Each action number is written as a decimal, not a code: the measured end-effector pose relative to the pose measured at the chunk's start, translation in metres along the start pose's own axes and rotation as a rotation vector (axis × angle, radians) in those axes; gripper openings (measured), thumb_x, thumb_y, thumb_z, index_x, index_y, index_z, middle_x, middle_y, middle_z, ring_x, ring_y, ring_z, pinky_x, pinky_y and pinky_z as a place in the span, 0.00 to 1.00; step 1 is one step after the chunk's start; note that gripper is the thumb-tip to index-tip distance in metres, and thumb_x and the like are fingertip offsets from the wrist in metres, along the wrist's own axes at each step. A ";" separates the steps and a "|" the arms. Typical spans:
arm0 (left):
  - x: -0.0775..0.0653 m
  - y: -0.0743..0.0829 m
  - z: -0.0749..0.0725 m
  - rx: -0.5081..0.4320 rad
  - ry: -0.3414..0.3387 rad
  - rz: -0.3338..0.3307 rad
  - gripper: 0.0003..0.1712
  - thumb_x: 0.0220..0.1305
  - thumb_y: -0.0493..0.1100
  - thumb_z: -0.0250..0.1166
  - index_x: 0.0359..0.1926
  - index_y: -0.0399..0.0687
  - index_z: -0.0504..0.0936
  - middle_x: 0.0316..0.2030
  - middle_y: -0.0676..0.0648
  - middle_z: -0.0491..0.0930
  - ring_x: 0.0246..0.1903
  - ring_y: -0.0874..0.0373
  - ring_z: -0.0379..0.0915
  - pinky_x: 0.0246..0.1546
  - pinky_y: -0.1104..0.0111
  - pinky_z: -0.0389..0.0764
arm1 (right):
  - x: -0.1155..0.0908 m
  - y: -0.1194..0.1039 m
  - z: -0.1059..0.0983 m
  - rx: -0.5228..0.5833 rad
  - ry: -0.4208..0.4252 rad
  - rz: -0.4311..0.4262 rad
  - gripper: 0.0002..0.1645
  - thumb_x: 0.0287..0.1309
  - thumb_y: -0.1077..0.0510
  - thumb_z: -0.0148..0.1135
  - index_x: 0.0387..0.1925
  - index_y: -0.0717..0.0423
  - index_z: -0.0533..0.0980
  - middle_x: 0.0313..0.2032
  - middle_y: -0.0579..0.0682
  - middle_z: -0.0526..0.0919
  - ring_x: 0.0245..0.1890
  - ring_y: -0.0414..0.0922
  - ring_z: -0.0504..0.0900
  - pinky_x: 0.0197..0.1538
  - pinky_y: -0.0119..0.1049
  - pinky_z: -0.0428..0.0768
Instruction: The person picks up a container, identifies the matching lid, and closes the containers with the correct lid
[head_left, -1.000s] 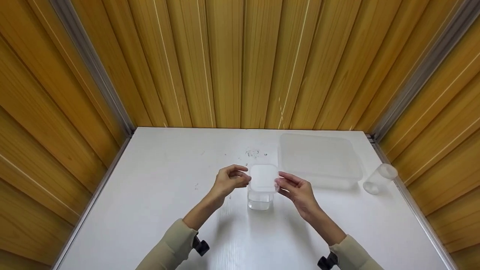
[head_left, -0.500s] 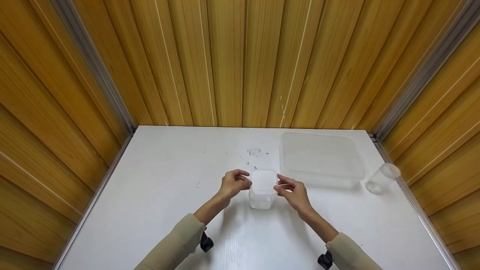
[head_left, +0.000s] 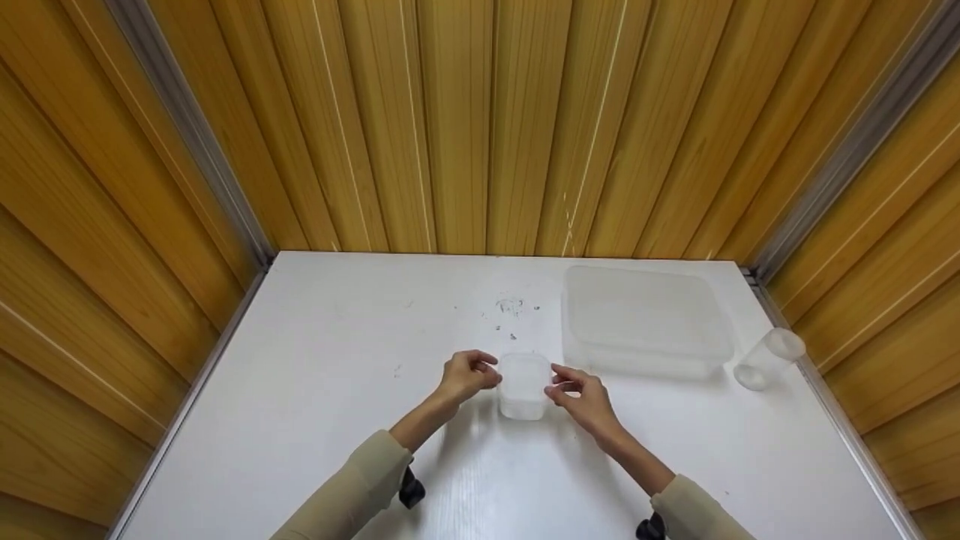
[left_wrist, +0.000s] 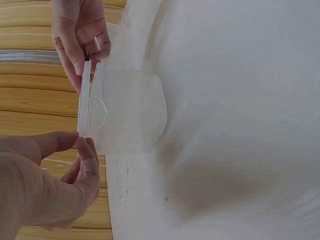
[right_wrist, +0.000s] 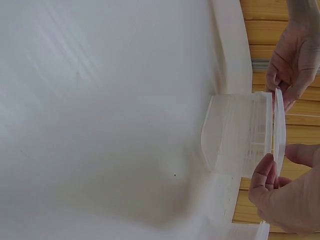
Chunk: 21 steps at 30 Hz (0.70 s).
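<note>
A small clear plastic container [left_wrist: 132,110] stands upright on the white table, its contents too faint to make out. Right over its rim is a translucent white lid [right_wrist: 280,132], slightly tilted, with a thin slit between the two in both wrist views. My left hand [head_left: 465,375] pinches the lid's left edge between thumb and fingers. On the opposite edge, my right hand [head_left: 583,396] pinches it with thumb and fingertips. From the head, the lid [head_left: 525,375] covers most of the container below.
Behind and to the right of my right hand sits a large lidded translucent box [head_left: 649,311]. A clear cylindrical jar [head_left: 769,358] is beyond it, near the table's right edge. Wood-patterned panels [head_left: 450,127] enclose the back and sides.
The lid has come down and toward me, from held above the container to right at its rim. Both hands have moved with it, still holding its edges.
</note>
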<state>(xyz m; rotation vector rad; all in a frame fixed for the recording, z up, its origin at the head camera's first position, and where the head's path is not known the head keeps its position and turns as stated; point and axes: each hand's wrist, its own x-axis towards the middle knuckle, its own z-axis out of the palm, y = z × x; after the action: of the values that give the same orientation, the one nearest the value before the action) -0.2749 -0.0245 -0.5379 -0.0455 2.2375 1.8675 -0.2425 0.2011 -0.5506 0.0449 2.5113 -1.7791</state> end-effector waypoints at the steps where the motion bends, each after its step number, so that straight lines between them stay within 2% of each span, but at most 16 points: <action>1: 0.000 0.000 0.000 -0.001 0.002 -0.001 0.16 0.57 0.27 0.69 0.48 0.27 0.83 0.29 0.48 0.79 0.27 0.64 0.79 0.40 0.68 0.89 | -0.001 0.000 0.000 -0.002 -0.001 0.001 0.27 0.61 0.67 0.68 0.62 0.68 0.77 0.47 0.59 0.83 0.47 0.48 0.84 0.40 0.25 0.83; 7: 0.001 -0.004 0.002 -0.012 -0.007 0.017 0.16 0.57 0.27 0.68 0.48 0.26 0.82 0.31 0.46 0.80 0.27 0.64 0.79 0.39 0.69 0.89 | -0.003 0.002 -0.001 -0.007 -0.002 -0.006 0.28 0.60 0.67 0.67 0.62 0.70 0.76 0.47 0.60 0.83 0.46 0.48 0.84 0.38 0.25 0.82; 13: 0.002 -0.006 0.003 -0.027 -0.021 0.022 0.16 0.58 0.29 0.65 0.48 0.25 0.82 0.30 0.47 0.78 0.28 0.61 0.80 0.41 0.67 0.89 | -0.004 0.003 0.000 0.001 0.000 -0.008 0.28 0.61 0.68 0.67 0.63 0.70 0.75 0.47 0.61 0.82 0.45 0.48 0.84 0.37 0.27 0.82; 21: 0.001 -0.006 0.003 -0.044 -0.008 0.038 0.16 0.58 0.28 0.66 0.48 0.24 0.82 0.29 0.47 0.78 0.27 0.62 0.79 0.40 0.66 0.89 | -0.002 0.007 0.003 -0.028 0.011 -0.007 0.27 0.63 0.67 0.66 0.63 0.69 0.75 0.48 0.60 0.82 0.45 0.47 0.84 0.37 0.28 0.83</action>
<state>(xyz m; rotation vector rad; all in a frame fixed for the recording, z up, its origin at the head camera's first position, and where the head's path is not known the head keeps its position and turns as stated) -0.2748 -0.0228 -0.5448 -0.0022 2.2071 1.9328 -0.2402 0.2004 -0.5585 0.0438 2.5468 -1.7502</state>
